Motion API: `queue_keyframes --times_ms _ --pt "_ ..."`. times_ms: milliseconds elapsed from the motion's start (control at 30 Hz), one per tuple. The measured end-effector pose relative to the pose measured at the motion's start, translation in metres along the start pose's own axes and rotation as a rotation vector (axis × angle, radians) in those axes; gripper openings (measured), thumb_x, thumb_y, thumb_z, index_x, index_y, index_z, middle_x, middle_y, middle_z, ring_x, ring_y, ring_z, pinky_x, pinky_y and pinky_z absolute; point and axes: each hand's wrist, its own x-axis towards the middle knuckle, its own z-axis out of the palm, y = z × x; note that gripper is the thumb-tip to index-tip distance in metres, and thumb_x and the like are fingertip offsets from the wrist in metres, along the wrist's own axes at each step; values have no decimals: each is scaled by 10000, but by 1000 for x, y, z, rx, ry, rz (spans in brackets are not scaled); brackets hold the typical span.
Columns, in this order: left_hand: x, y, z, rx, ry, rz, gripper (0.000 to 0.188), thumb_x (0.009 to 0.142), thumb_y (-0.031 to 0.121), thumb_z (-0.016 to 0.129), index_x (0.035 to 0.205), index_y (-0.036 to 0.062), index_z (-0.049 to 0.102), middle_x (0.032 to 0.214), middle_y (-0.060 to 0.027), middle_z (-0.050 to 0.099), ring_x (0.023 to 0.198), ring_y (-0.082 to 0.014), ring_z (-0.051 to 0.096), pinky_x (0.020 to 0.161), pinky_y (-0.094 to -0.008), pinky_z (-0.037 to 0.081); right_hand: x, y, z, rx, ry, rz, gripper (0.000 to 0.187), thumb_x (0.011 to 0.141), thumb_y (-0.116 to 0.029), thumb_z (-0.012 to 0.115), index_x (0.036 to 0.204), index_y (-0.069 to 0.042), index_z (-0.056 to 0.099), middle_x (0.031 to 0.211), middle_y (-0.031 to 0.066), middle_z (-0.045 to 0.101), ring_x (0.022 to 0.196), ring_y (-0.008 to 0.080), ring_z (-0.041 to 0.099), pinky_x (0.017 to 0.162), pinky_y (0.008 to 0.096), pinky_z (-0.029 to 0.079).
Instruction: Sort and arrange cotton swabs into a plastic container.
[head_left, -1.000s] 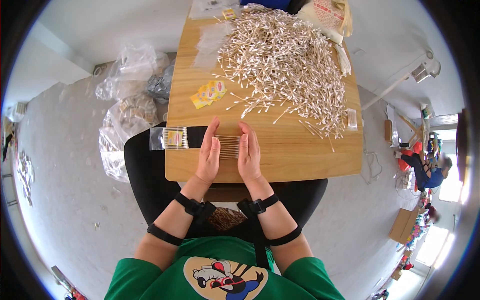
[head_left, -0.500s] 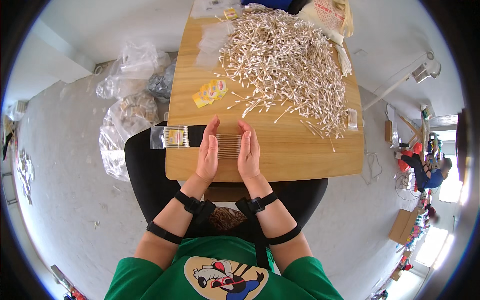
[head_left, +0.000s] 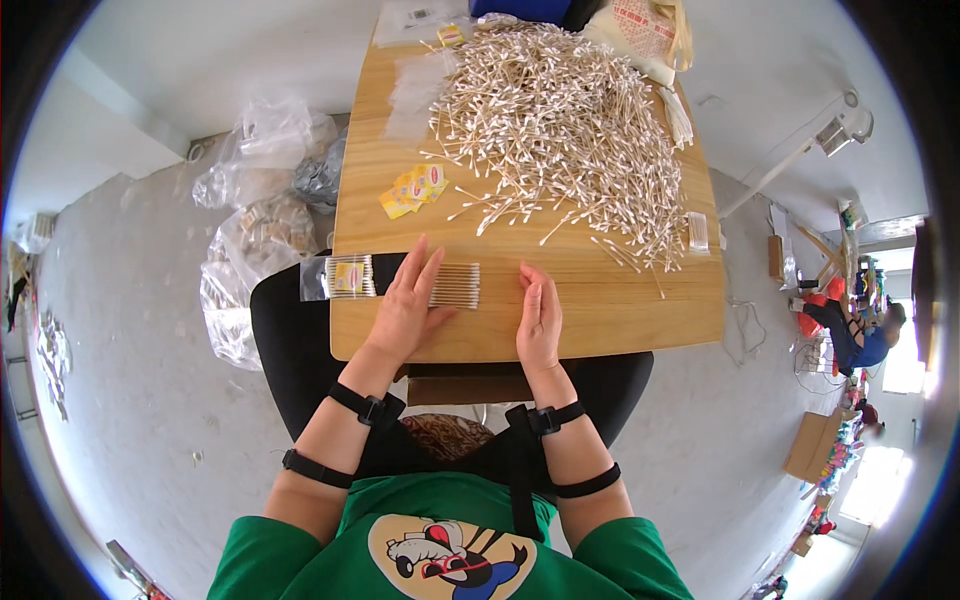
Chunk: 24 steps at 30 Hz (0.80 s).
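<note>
Near the front of the table, the right hand has an empty, loosely curved grip; the left hand, spread, meets aligned swabs. One bag is filled; beyond, a heap lies loose.

White, yellow, green

Cotton swabs were white-tipped on tan sticks. Tabletop was honey-brown, faintly grained. Cards were yellow, marked red. Shirt was green, cream cartoon patch; arm straps black; floor grey.
</note>
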Motion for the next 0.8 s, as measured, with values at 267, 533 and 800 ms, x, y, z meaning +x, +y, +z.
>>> queue_keyframes --times_ms 267,533,800 --pt "-2 0 24 466 2 124 715 913 372 656 1521 112 383 1614 -131 283 1486 -324 276 1204 -500 247 -19 -15 1 -458 -147 -400 174 881 -30 630 1050 2 654 1162 166 602 1177 395 573 985 462 484" --pt "-1 9 24 501 -43 55 620 968 372 558 1507 101 416 1608 -100 312 1494 -265 277 1217 -479 212 -19 -22 10 -476 -113 -385 152 830 -20 662 972 -52 706 1042 105 622 1129 351 601 927 441 489" --pt "-2 10 22 501 -16 67 603 981 363 541 1502 86 418 1603 -99 320 1488 -264 289 1215 -475 214 -19 -21 10 -524 -118 -383 164 838 -39 659 991 -70 709 1062 92 627 1142 333 599 953 436 465"
